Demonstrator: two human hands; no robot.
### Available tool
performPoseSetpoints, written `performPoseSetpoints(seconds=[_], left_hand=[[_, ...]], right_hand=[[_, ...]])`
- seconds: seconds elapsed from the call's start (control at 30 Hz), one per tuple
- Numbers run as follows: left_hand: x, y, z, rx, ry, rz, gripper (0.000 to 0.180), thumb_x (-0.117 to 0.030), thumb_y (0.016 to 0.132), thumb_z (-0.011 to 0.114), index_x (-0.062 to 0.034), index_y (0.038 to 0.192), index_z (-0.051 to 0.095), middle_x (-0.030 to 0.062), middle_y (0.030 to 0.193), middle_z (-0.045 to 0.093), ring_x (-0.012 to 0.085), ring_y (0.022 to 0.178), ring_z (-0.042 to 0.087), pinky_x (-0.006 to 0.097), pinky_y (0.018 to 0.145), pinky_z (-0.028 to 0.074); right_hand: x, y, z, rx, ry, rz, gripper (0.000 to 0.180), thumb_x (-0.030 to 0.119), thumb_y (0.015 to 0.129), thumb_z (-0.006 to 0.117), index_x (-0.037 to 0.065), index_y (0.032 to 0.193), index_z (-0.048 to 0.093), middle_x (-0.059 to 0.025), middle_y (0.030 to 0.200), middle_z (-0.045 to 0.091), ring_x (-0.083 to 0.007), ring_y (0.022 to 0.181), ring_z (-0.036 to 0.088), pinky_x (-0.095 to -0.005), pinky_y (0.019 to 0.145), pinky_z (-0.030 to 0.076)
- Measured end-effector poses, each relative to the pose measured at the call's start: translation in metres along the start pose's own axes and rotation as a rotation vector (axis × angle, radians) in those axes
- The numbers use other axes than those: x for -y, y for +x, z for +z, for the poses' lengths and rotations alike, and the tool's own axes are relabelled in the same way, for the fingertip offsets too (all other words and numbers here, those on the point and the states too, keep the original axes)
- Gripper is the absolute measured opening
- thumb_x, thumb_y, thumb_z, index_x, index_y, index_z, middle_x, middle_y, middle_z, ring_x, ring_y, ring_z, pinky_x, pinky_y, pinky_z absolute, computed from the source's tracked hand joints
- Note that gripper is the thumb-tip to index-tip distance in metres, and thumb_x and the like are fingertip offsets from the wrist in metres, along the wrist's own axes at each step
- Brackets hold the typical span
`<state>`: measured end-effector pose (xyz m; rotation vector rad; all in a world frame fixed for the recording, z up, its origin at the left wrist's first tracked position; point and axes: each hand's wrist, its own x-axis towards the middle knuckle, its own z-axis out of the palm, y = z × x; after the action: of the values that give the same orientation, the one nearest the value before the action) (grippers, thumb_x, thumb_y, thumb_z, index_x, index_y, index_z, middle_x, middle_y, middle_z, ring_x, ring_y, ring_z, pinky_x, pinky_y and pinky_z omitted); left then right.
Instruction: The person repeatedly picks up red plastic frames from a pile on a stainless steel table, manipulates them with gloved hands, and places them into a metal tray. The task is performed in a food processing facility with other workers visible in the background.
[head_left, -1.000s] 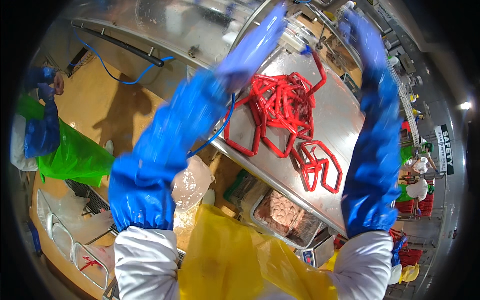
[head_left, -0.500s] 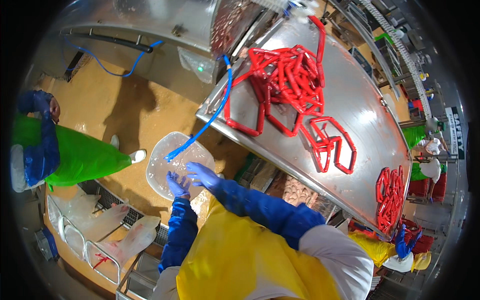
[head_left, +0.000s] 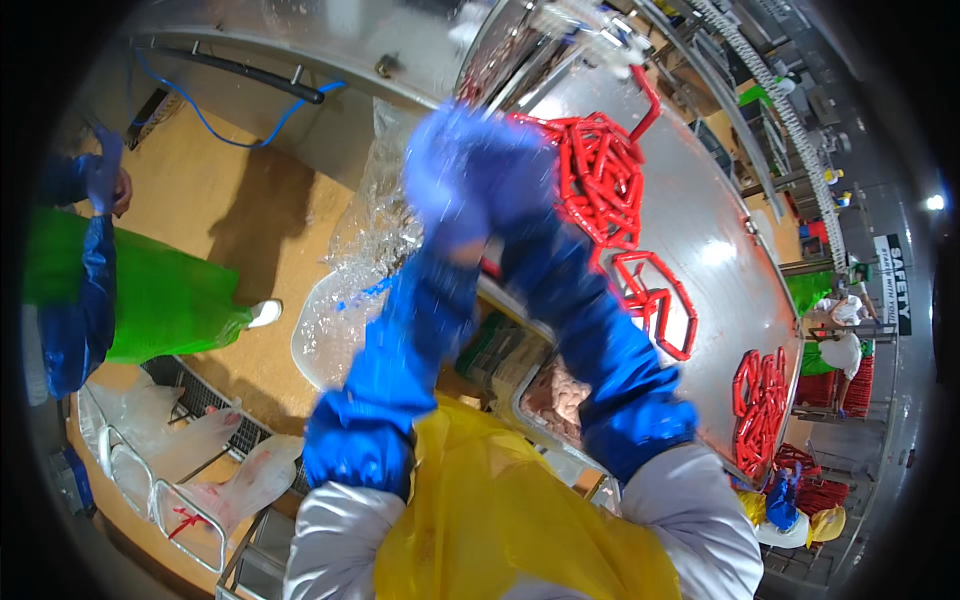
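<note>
My left hand (head_left: 440, 185) and my right hand (head_left: 510, 170), both in blue-violet gloves, are raised close together by the left corner of a steel table (head_left: 690, 220). Motion smears their fingers, so what they hold, if anything, does not show. Clear water (head_left: 375, 225) splashes down beside my left hand. Below it stands a translucent tub (head_left: 325, 330) with bits of blue in it. A heap of linked red sausages (head_left: 600, 170) lies on the table just right of my right hand. A smaller loop of red links (head_left: 655, 295) lies nearer me.
Another pile of red links (head_left: 760, 405) lies at the table's right end. A co-worker in a green apron (head_left: 140, 290) stands at left. A metal rack with plastic bags (head_left: 240, 490) is at lower left; a bin of pinkish meat (head_left: 560, 400) sits under the table edge.
Both hands have swung up from over the tub to the table's left corner and come together. Water now splashes there. The hanging blue hose is mostly hidden.
</note>
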<state>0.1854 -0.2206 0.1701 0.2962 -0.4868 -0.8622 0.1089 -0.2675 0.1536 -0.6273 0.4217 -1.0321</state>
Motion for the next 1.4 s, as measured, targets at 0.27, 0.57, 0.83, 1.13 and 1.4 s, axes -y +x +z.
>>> performPoseSetpoints(seconds=[0.27,0.57,0.83,1.13,1.4], left_hand=[[0.025,0.232,0.172,0.534,-0.087,-0.532,0.067,-0.067,0.107,0.029,-0.0143,0.133,0.061,0.01,0.121,0.069,0.0269,0.1,0.068,0.045,0.088,0.057],[-0.008,0.176,0.179,0.657,0.214,-0.514,0.071,-0.065,0.106,0.027,-0.0145,0.156,0.035,0.0101,0.151,0.045,0.0282,0.135,0.045,0.052,0.111,0.038],[-0.034,-0.127,-0.221,0.325,0.905,-0.926,0.048,-0.043,0.11,0.041,-0.0014,0.133,0.048,0.0091,0.128,0.051,0.0206,0.116,0.05,0.036,0.097,0.036],[-0.048,-0.262,-0.215,0.391,0.466,-1.192,0.041,-0.038,0.104,0.054,-0.001,0.095,0.066,0.011,0.09,0.069,0.02,0.085,0.066,0.035,0.081,0.052],[-0.032,-0.338,-0.048,0.892,0.743,-1.321,0.041,-0.038,0.103,0.055,0.0008,0.098,0.069,0.0144,0.102,0.07,0.0249,0.095,0.068,0.038,0.087,0.054]], right_hand=[[0.297,0.186,0.162,-0.274,-1.189,0.212,0.077,0.051,0.103,0.043,-0.013,0.146,0.044,-0.0334,0.148,0.05,-0.0447,0.134,0.053,-0.0548,0.112,0.043],[0.384,0.119,0.147,-0.209,-1.357,-0.054,0.1,0.074,0.096,0.046,0.006,0.165,0.018,-0.0227,0.17,0.021,-0.0358,0.157,0.022,-0.0472,0.126,0.024],[0.12,-0.256,-0.19,-0.214,-1.123,0.434,0.03,0.031,0.102,0.062,0.007,0.116,0.073,-0.0032,0.093,0.074,-0.0151,0.08,0.068,-0.0321,0.074,0.056],[-0.055,-0.321,-0.228,-0.158,-0.712,0.86,0.055,0.043,0.099,0.066,0.008,0.141,0.059,-0.011,0.134,0.065,-0.0262,0.112,0.067,-0.0429,0.098,0.054],[0.102,-0.483,-0.092,0.713,-0.763,0.18,0.057,0.044,0.108,0.053,0.002,0.148,0.05,-0.0201,0.15,0.05,-0.0288,0.141,0.044,-0.0426,0.119,0.034]])
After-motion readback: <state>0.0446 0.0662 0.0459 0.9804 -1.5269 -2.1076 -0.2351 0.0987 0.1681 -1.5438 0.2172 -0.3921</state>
